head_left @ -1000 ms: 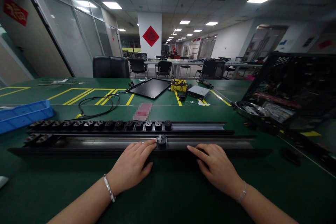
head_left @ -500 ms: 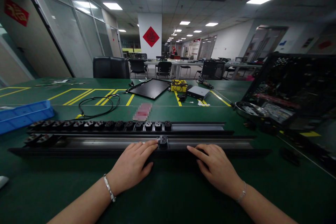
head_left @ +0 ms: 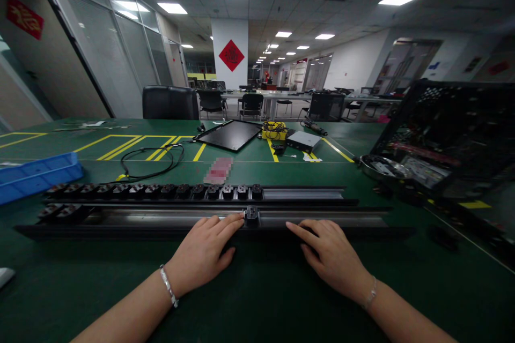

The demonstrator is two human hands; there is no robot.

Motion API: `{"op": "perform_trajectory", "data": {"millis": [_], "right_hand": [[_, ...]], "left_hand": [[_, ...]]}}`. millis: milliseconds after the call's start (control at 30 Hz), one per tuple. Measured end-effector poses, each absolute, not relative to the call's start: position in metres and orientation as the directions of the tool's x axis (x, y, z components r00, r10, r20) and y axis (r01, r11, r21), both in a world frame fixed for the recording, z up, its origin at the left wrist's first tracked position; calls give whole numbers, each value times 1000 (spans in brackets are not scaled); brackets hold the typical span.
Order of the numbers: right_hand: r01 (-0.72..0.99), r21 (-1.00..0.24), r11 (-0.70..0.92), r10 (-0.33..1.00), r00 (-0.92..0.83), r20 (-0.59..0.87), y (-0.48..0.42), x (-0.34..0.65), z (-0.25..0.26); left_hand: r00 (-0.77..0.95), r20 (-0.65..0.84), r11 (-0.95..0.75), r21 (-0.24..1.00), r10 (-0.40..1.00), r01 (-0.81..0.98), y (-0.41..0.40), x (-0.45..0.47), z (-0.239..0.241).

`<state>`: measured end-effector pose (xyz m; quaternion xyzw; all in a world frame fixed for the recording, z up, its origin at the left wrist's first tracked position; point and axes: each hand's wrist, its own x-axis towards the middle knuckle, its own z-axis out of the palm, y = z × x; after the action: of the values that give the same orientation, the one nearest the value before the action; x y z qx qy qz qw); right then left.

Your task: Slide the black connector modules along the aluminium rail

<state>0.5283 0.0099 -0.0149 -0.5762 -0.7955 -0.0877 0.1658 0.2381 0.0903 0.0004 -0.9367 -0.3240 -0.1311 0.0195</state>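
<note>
Two long black rails lie across the green table. The far rail [head_left: 301,194] carries a row of several black socket modules [head_left: 161,190] along its left half. The near rail [head_left: 346,221] has two modules at its left end [head_left: 60,212] and one single module [head_left: 251,215] at its middle. My left hand [head_left: 203,254] lies flat on the near rail's front edge, fingers stretched out, fingertips touching the left side of that single module. My right hand [head_left: 328,254] rests flat on the rail a little to the module's right, fingers apart, holding nothing.
A blue bin [head_left: 38,174] stands at the left. Behind the rails lie a black cable loop [head_left: 151,163], a dark flat panel [head_left: 229,135], a yellow cable bundle [head_left: 274,130] and a small grey box [head_left: 304,141]. A black open chassis [head_left: 446,139] fills the right.
The single module on the near rail has slid slightly to the right with my left fingertips against it. My right hand has hardly moved.
</note>
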Motion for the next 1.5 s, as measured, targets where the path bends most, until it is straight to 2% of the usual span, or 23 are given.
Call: {"op": "perform_trajectory", "data": {"millis": [267, 467, 1500], "right_hand": [[957, 32, 287, 895, -280, 347, 8, 527, -17], [958, 48, 283, 900, -282, 333, 8, 527, -19], [962, 10, 274, 918, -264, 296, 8, 526, -17]], "left_hand": [[751, 294, -787, 6, 591, 617, 87, 241, -2], [750, 332, -792, -13, 572, 610, 84, 245, -10], [723, 269, -760, 57, 636, 648, 83, 246, -6]]}}
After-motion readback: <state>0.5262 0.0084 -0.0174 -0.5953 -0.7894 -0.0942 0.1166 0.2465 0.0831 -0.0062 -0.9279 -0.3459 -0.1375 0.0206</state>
